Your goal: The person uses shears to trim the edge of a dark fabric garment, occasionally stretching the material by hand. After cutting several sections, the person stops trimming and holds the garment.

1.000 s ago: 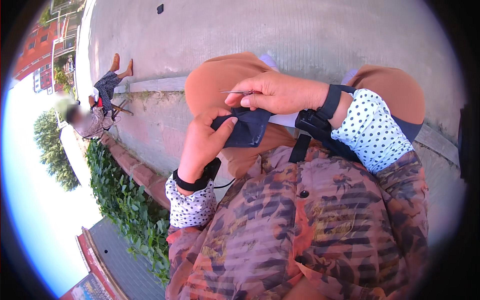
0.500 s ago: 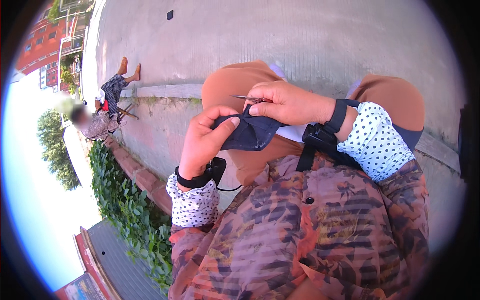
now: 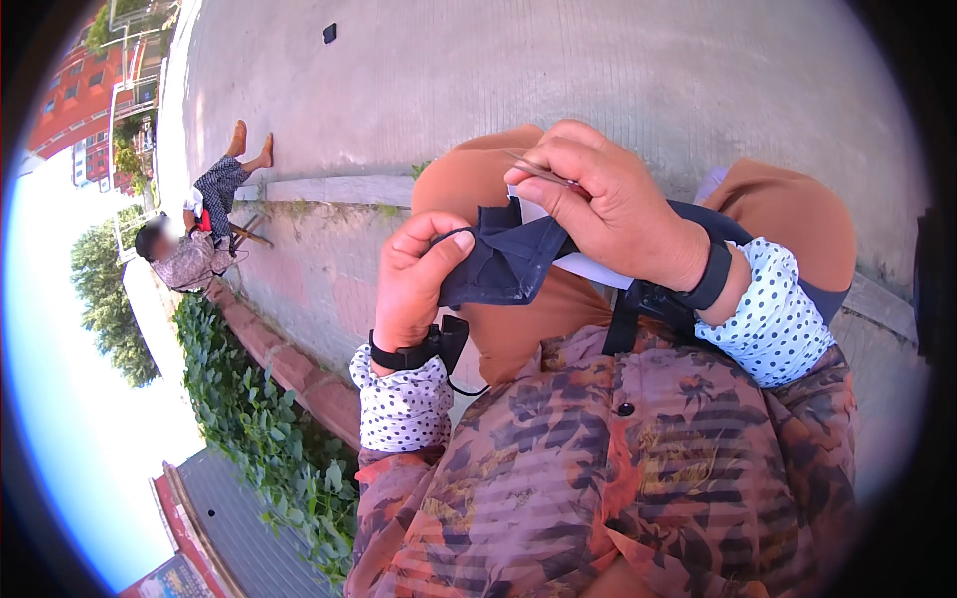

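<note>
My left hand [image 3: 414, 274] pinches a dark navy piece of cloth [image 3: 503, 264] between thumb and fingers, its folded corner spread above my lap. My right hand [image 3: 618, 204] is closed on a slim, pointed metal tool [image 3: 543, 173], its tip pointing left over the cloth's upper edge. Whether it is a pair of small scissors or a single blade I cannot tell, as the fingers hide its other end. A white layer [image 3: 593, 270] shows beside the cloth, below my right hand. More dark cloth runs behind that hand across my legs.
A person [image 3: 204, 224] sits on a low seat to the left, legs stretched out. Leafy plants [image 3: 244, 419] grow along a reddish low wall [image 3: 299, 384]. A small black object [image 3: 330, 34] lies on the pavement [image 3: 598, 70]. A stone kerb [image 3: 339, 190] runs behind my knees.
My right hand has lifted a little and turned, moving right with the pointed tool away from the cloth's folded edge. My left hand keeps its pinch on the cloth.
</note>
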`<move>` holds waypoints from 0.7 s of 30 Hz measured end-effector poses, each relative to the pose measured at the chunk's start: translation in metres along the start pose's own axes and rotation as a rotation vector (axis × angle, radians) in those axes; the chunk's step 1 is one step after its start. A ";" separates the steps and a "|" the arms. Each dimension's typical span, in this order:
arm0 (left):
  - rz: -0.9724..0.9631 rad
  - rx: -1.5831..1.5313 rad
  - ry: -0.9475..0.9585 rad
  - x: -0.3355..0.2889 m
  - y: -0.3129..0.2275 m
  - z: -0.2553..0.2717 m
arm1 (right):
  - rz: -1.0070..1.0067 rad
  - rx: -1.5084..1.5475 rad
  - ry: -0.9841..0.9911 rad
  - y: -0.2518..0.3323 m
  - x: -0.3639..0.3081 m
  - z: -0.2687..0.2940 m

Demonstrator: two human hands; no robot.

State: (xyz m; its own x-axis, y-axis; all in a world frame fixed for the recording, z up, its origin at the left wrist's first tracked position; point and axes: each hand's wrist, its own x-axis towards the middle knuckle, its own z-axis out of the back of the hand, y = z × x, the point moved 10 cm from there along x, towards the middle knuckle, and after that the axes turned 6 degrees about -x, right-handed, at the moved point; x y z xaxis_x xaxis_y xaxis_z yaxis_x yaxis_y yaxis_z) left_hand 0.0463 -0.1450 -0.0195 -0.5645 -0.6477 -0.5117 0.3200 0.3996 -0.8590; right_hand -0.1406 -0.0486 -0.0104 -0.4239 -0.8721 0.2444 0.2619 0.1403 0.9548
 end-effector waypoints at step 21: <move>0.020 -0.020 0.086 -0.002 -0.001 -0.018 | -0.474 0.534 0.478 -0.050 -0.028 -0.058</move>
State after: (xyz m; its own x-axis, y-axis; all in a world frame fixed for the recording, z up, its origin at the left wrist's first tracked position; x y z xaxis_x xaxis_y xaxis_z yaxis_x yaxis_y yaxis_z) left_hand 0.0335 -0.1326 -0.0170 -0.6216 -0.5821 -0.5242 0.3165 0.4255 -0.8478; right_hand -0.0916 -0.0582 -0.0745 0.0573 -0.9814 -0.1831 -0.3447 -0.1916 0.9190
